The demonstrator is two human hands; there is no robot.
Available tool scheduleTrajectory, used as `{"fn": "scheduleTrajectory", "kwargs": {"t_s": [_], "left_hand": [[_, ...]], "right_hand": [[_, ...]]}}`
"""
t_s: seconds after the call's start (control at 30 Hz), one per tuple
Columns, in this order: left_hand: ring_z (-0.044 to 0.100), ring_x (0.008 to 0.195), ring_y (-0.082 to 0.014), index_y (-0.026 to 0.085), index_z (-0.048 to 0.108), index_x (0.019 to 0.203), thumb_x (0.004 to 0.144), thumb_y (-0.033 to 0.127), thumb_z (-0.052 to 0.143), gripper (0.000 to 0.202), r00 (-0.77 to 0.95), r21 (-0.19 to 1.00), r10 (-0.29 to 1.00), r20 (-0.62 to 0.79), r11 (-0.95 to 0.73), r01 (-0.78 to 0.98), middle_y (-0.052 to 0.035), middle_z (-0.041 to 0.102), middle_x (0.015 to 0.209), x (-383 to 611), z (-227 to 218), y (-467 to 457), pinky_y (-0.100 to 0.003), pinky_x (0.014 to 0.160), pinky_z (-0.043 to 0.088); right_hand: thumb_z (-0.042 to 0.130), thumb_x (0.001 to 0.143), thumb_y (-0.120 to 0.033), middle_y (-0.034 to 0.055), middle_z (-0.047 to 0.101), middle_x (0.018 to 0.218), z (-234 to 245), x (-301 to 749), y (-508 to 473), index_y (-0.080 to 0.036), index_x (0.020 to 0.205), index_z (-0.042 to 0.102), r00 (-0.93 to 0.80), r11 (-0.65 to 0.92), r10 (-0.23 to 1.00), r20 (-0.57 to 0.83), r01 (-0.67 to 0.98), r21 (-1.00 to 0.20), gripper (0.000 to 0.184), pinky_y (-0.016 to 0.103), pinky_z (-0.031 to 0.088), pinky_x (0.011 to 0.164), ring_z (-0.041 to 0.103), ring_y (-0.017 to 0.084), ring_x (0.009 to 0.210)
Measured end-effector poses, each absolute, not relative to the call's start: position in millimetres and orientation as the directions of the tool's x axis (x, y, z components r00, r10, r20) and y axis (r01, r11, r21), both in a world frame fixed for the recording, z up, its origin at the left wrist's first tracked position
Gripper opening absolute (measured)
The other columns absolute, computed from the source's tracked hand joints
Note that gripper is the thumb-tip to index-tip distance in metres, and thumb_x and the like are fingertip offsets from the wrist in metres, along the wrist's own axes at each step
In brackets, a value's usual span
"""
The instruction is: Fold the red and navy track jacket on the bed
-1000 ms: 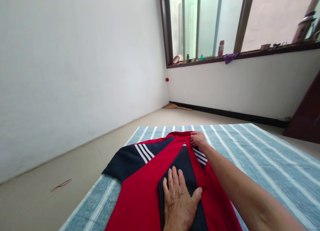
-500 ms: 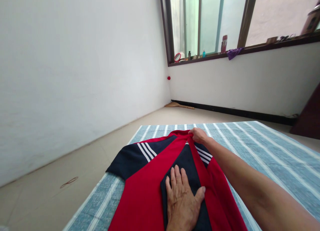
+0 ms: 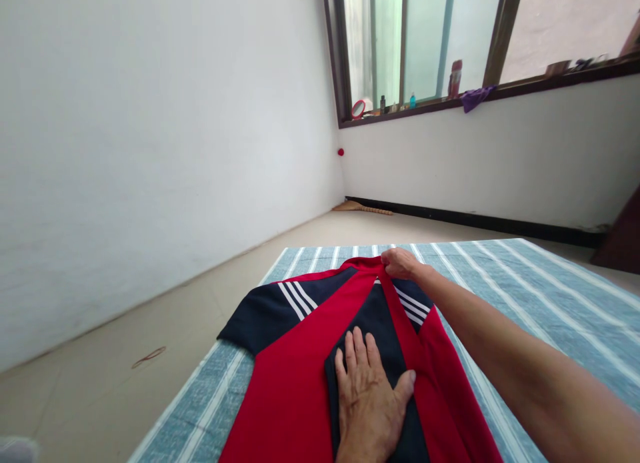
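Note:
A red and navy sports top (image 3: 290,383) with white stripes on its shoulders lies spread over a blue-and-white striped sheet (image 3: 500,296). My left hand (image 3: 370,396) rests flat on the navy panel, fingers spread and thumb out to the right. At the far end, my right hand (image 3: 399,263) has its fingers closed on the red collar (image 3: 367,264). One navy sleeve (image 3: 250,319) stretches out to the left, near the sheet's edge. My right forearm covers part of the top's right shoulder.
Pale floor surrounds the sheet, with a thin looped cord (image 3: 149,357) on the left. A broom (image 3: 363,208) lies in the corner. On the windowsill stand a red bottle (image 3: 455,79), a small round mirror (image 3: 358,109) and a purple cloth (image 3: 475,99).
The view has shifted slightly. Both hands keep their places on the top, the left one flat and the right one at the collar.

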State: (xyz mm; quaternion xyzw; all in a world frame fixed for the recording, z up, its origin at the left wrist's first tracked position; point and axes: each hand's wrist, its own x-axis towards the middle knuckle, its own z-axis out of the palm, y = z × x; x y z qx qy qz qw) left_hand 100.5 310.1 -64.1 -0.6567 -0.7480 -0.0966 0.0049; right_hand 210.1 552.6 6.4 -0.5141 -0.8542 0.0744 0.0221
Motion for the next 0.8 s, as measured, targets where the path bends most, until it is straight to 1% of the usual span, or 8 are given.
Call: {"fn": "scheduleTrajectory", "kwargs": {"t_s": [0.17,0.4,0.6,0.8], "left_hand": [[0.014,0.142,-0.0302,0.010,0.032,0.144,0.086,0.069,0.030,0.082,-0.133,0.121,0.985,0.114,0.119,0.985,-0.0163,0.021,0.152,101,-60,310,-0.052,0.114,0.013],[0.014,0.142,-0.0302,0.011,0.032,0.144,0.086,0.070,0.029,0.083,-0.136,0.136,0.983,0.125,0.119,0.984,-0.0155,0.020,0.152,100,-64,310,-0.052,0.114,0.013],[0.012,0.142,-0.0299,0.013,0.031,0.144,0.085,0.071,0.029,0.083,-0.134,0.154,0.981,0.139,0.112,0.982,-0.0139,0.019,0.153,100,-67,309,-0.053,0.114,0.013],[0.012,0.142,-0.0298,0.013,0.030,0.144,0.085,0.072,0.029,0.084,-0.140,0.161,0.983,0.117,0.121,0.980,-0.0137,0.017,0.153,100,-65,309,-0.053,0.114,0.013]], "right_hand": [[0.059,0.092,-0.035,0.0063,0.058,0.114,10,213,551,-0.018,0.114,0.058,-0.506,0.500,0.861,-0.050,0.861,-0.095,0.028,0.040,0.051,0.081,0.059,0.022,0.098],[0.059,0.092,-0.034,0.0069,0.058,0.115,11,209,551,-0.018,0.115,0.058,-0.486,0.485,0.869,-0.097,0.874,-0.027,0.028,0.040,0.051,0.081,0.060,0.021,0.098],[0.058,0.092,-0.034,0.0068,0.058,0.115,17,208,548,-0.018,0.114,0.058,-0.495,0.499,0.860,-0.128,0.866,0.004,0.027,0.039,0.051,0.081,0.060,0.021,0.098],[0.060,0.091,-0.034,0.0063,0.059,0.113,24,209,548,-0.018,0.114,0.058,-0.497,0.505,0.854,-0.152,0.863,0.018,0.028,0.039,0.051,0.081,0.060,0.021,0.098]]}}
